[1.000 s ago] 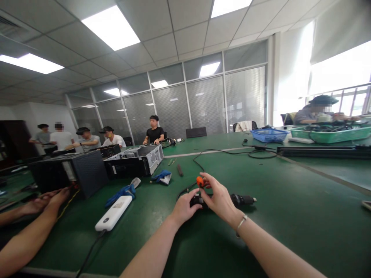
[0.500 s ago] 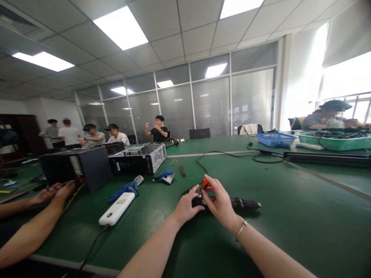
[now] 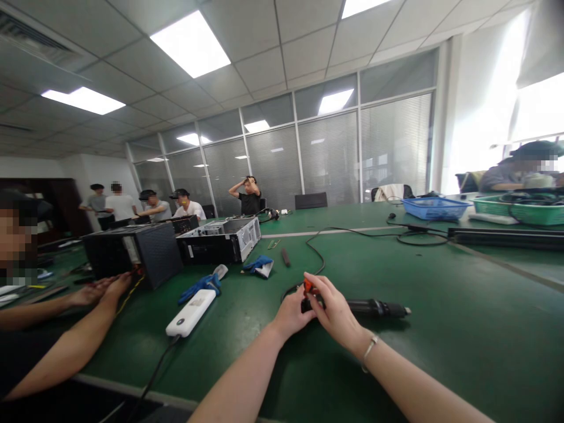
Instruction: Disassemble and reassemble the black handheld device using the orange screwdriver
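A black electric screwdriver (image 3: 376,308) lies on the green table, its bit end pointing right. My left hand (image 3: 288,318) is closed around the rear end of it, where a black cable (image 3: 324,258) runs off. Between the fingertips of my right hand (image 3: 338,308) is a small orange piece (image 3: 307,285), pinched just above that rear end. What exactly the orange piece is, and whether it is joined to the tool or cable, my fingers hide.
To the left are a white power bank-like block (image 3: 192,312) with a cord, blue gloves (image 3: 200,289) and a co-worker's arms (image 3: 83,329) at a dark computer case (image 3: 161,252). Farther off stand an opened case (image 3: 215,244), a blue basket (image 3: 434,210) and a green basket (image 3: 520,210).
My view has turned slightly left, so the scene sits farther right. My hands have drawn closer together around the orange piece and the screwdriver's rear end. A person across the table has raised both hands.
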`<state>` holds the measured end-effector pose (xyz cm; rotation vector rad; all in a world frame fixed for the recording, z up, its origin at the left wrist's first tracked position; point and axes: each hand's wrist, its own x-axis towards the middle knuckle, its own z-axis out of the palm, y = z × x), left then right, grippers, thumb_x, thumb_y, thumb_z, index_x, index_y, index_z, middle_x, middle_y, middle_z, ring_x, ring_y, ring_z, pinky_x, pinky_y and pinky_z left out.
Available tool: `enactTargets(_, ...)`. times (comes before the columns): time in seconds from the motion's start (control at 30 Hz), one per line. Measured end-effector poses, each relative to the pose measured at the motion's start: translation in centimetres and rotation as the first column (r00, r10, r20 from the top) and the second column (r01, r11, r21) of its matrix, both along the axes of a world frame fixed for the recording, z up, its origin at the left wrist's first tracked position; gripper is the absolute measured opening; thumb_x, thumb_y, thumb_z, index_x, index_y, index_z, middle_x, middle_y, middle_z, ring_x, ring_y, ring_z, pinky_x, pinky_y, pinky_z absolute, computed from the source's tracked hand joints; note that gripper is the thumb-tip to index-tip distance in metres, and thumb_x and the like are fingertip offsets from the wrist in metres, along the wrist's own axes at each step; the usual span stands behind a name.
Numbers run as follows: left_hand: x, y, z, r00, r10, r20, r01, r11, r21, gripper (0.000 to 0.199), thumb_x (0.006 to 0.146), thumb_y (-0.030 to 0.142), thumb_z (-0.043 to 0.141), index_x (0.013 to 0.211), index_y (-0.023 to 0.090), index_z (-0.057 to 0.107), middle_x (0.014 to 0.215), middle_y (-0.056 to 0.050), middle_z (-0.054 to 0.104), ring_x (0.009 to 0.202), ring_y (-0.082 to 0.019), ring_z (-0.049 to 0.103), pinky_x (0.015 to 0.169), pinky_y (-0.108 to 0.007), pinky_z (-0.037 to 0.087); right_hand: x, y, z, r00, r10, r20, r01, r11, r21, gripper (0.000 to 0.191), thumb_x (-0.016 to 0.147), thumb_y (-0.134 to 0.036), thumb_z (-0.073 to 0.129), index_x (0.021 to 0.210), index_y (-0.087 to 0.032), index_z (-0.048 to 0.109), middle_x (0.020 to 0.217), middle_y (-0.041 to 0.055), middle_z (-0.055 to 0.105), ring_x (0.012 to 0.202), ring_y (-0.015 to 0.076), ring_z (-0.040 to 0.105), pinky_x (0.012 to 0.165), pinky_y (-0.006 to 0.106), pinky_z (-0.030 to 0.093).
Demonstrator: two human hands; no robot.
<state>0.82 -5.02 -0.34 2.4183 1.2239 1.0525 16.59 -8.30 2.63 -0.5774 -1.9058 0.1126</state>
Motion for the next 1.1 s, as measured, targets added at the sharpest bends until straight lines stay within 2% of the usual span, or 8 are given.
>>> enactTargets(0.17, -0.1, 0.7, -0.7, 0.998, 0.05, -0.044, -0.049, 0.998, 0.026, 0.029, 0.073, 0.012, 0.06, 0.102, 0.015, 0.06, 0.094, -0.005, 0.07, 0.088, -0.023, 0.066, 0.077, -0.029, 0.052, -0.5, 0.5, -0.2, 0.988, -0.144, 0.049, 0.142, 0.989, 0.044, 0.042, 0.09, -0.018, 0.049, 0.131, -0.026, 0.046, 0.111, 0.0087, 0.057, 0.097, 0.0206, 0.06, 0.083, 0.036, 0.054)
enactTargets(0.23, -0.1, 0.7, -0.7, 0.997, 0.054, -0.05, -0.053, 0.998, 0.021, 0.025, 0.073, 0.013, 0.06, 0.098, 0.015, 0.062, 0.09, -0.005, 0.07, 0.086, -0.022, 0.066, 0.076, -0.029, 0.051, -0.6, 0.6, -0.2, 0.991, -0.127, 0.043, 0.125, 0.991, 0.041, 0.041, 0.091, -0.016, 0.044, 0.131, -0.026, 0.046, 0.109, 0.0084, 0.059, 0.096, 0.0197, 0.06, 0.082, 0.035, 0.054)
enactTargets(0.37, 0.0, 0.5, -0.2, 0.996, 0.051, -0.074, -0.051, 0.999, 0.005, 0.016, 0.075, 0.013, 0.057, 0.089, 0.015, 0.064, 0.085, -0.005, 0.071, 0.08, -0.022, 0.067, 0.072, -0.028, 0.051, -0.5, 0.2, 0.2, 0.999, -0.001, 0.046, 0.0, 0.999, 0.035, 0.05, 0.092, -0.01, 0.035, 0.139, -0.025, 0.035, 0.116, 0.0093, 0.057, 0.1, 0.0177, 0.059, 0.086, 0.034, 0.053)
enactTargets(0.57, 0.0, 0.5, -0.2, 0.996, 0.039, -0.084, -0.04, 0.999, -0.002, 0.013, 0.076, 0.014, 0.056, 0.084, 0.014, 0.066, 0.087, -0.006, 0.072, 0.082, -0.022, 0.067, 0.071, -0.027, 0.051, -0.7, 0.1, 0.5, 0.985, -0.156, 0.072, 0.152, 0.987, 0.056, 0.043, 0.092, -0.017, 0.043, 0.134, -0.026, 0.044, 0.106, 0.0084, 0.061, 0.089, 0.0195, 0.061, 0.077, 0.035, 0.055)
enactTargets(0.77, 0.0, 0.7, -0.5, 0.994, 0.06, -0.095, -0.061, 0.998, -0.007, 0.015, 0.076, 0.014, 0.056, 0.087, 0.014, 0.066, 0.086, -0.005, 0.072, 0.078, -0.02, 0.067, 0.07, -0.026, 0.051, -0.7, 0.0, 0.5, 0.997, -0.049, 0.052, 0.048, 0.999, 0.022, 0.054, 0.092, -0.01, 0.036, 0.143, -0.027, 0.032, 0.113, 0.009, 0.059, 0.097, 0.0179, 0.06, 0.084, 0.034, 0.054)
enactTargets(0.93, 0.0, 0.6, -0.5, 0.999, 0.038, -0.026, -0.038, 0.999, -0.007, 0.016, 0.075, 0.014, 0.058, 0.09, 0.015, 0.065, 0.091, -0.005, 0.072, 0.083, -0.021, 0.067, 0.075, -0.028, 0.051, -0.7, 0.2, 0.5, 0.985, -0.166, 0.044, 0.165, 0.985, 0.042, 0.047, 0.09, -0.015, 0.045, 0.136, -0.027, 0.044, 0.104, 0.0075, 0.061, 0.09, 0.0183, 0.062, 0.078, 0.033, 0.055)
enactTargets(1.0, 0.0, 0.6, -0.5, 0.999, 0.04, -0.009, -0.04, 0.999, -0.01, 0.018, 0.074, 0.015, 0.06, 0.092, 0.014, 0.064, 0.091, -0.005, 0.072, 0.081, -0.021, 0.067, 0.075, -0.029, 0.052, -0.6, 0.2, 0.7, 0.992, -0.122, 0.043, 0.121, 0.992, 0.032, 0.048, 0.091, -0.013, 0.041, 0.136, -0.027, 0.043, 0.103, 0.0071, 0.061, 0.088, 0.0173, 0.061, 0.077, 0.032, 0.055)
enactTargets(1.1, 0.0, 0.7, -0.7, 0.998, 0.055, -0.017, -0.055, 0.998, -0.013, 0.016, 0.074, 0.015, 0.059, 0.088, 0.013, 0.064, 0.086, -0.006, 0.072, 0.077, -0.022, 0.067, 0.072, -0.03, 0.052, -0.5, -0.2, 0.9, 0.998, 0.016, 0.059, -0.016, 1.0, 0.0, 0.053, 0.091, -0.009, 0.036, 0.14, -0.028, 0.037, 0.109, 0.0074, 0.06, 0.094, 0.0163, 0.06, 0.081, 0.031, 0.054)
